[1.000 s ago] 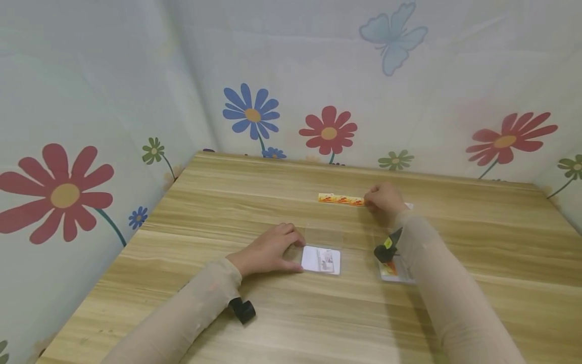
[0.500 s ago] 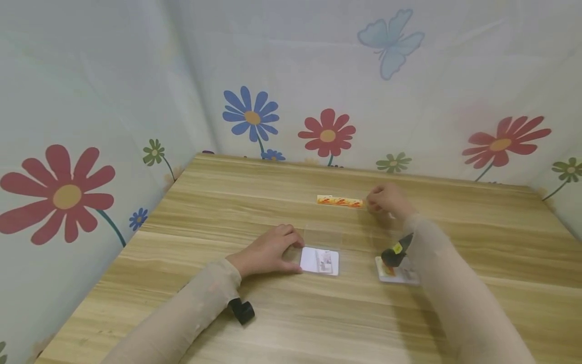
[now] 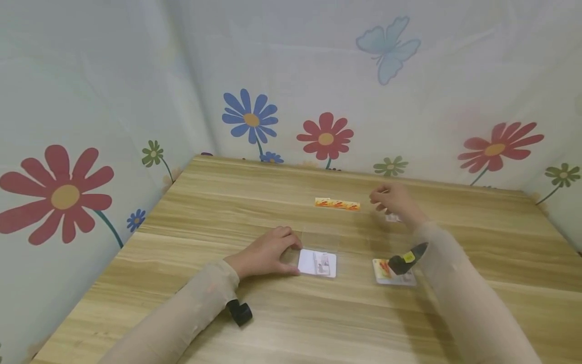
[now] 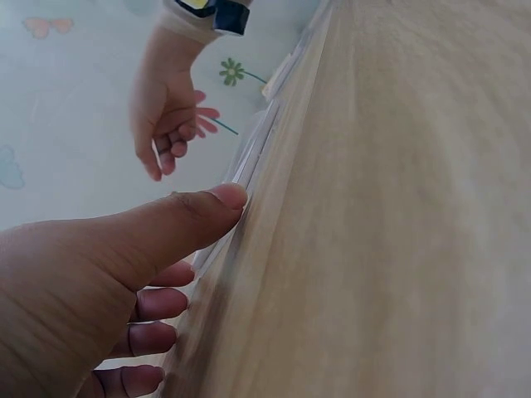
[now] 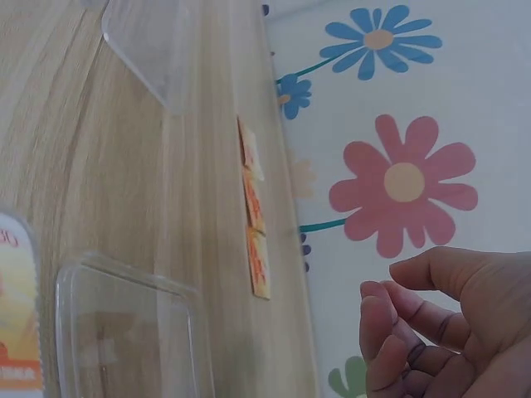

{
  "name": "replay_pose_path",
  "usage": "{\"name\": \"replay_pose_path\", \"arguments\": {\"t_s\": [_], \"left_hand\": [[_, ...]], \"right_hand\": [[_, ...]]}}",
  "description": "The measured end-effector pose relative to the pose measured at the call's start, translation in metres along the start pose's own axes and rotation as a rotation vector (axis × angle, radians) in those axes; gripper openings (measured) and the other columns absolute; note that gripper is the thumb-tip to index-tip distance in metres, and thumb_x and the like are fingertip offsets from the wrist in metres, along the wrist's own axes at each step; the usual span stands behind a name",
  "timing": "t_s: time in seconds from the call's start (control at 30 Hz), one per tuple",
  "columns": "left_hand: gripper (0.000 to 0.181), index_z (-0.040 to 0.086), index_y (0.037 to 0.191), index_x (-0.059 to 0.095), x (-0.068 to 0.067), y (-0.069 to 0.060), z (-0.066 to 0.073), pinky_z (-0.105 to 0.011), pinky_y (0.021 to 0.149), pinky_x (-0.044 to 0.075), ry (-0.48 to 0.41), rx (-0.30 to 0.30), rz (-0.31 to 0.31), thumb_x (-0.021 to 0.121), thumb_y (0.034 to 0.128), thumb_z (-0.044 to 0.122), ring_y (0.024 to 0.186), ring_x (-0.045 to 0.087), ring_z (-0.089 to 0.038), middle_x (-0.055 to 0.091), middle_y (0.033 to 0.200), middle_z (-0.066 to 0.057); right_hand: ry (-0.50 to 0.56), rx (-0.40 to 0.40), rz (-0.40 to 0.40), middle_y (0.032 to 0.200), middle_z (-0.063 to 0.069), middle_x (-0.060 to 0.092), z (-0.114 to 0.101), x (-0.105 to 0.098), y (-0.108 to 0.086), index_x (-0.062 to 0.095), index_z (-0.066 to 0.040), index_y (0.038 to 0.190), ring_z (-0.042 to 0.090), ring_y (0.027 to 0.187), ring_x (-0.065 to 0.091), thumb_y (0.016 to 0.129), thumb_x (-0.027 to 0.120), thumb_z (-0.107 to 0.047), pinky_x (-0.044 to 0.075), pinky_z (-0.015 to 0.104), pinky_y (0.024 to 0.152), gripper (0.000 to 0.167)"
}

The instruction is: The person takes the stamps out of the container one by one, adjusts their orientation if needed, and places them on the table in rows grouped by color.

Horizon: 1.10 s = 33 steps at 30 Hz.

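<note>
One L hand (image 3: 263,254) holds card case (image 3: 306,262) by left edge, lower ctr; one R hand (image 3: 396,203), upper rt, empty, fingers loosely curled, nr yellow strip (image 3: 337,204).

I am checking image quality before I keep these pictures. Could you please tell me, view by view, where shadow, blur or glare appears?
Head view: the right sleeve casts a soft shadow on the table; left wrist view: the table's grain looks smeared and the right hand slightly blurred; right wrist view: pale reflections edge the lower clear plastic piece.
</note>
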<state>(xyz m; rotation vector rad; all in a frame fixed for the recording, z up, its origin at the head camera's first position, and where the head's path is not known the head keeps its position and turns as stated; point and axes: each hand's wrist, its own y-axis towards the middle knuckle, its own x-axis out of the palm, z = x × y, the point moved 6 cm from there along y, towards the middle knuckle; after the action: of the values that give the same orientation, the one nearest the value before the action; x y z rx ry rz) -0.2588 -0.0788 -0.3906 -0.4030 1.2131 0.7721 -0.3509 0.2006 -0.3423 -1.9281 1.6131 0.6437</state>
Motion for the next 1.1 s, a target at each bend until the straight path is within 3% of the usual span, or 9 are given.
{"name": "replay_pose_path", "arguments": {"t_s": [0.47,0.8,1.1], "left_hand": [[0.051,0.014,0.113,0.063,0.002,0.002,-0.001,-0.031,0.091,0.046,0.001,0.003,-0.004,0.078,0.0752,0.046,0.102,0.053,-0.014,0.057,0.108,0.002],[0.052,0.014,0.114,0.063,0.003,0.002,-0.003,-0.031,0.091,0.046,-0.001,-0.011,-0.007,0.077,0.0755,0.046,0.103,0.052,-0.014,0.057,0.110,0.002],[0.051,0.015,0.114,0.063,0.003,0.000,-0.003,-0.032,0.090,0.047,-0.003,-0.008,0.001,0.077,0.0761,0.046,0.102,0.052,-0.013,0.057,0.108,0.002]], "right_hand": [[0.080,-0.058,0.044,0.116,0.024,0.062,-0.024,0.001,-0.025,0.055,0.005,0.119,0.008,0.075,0.058,0.099,0.049,-0.019,0.050,0.022,0.065,0.033],[0.061,-0.103,0.064,0.109,0.021,0.064,-0.038,0.011,-0.034,0.058,0.002,0.115,0.011,0.074,0.059,0.097,0.054,-0.018,0.051,0.023,0.062,0.028],[0.075,-0.100,0.069,0.097,0.010,0.064,-0.047,0.017,-0.046,0.059,-0.003,0.113,0.017,0.074,0.059,0.095,0.059,-0.019,0.051,0.025,0.061,0.024]]}}
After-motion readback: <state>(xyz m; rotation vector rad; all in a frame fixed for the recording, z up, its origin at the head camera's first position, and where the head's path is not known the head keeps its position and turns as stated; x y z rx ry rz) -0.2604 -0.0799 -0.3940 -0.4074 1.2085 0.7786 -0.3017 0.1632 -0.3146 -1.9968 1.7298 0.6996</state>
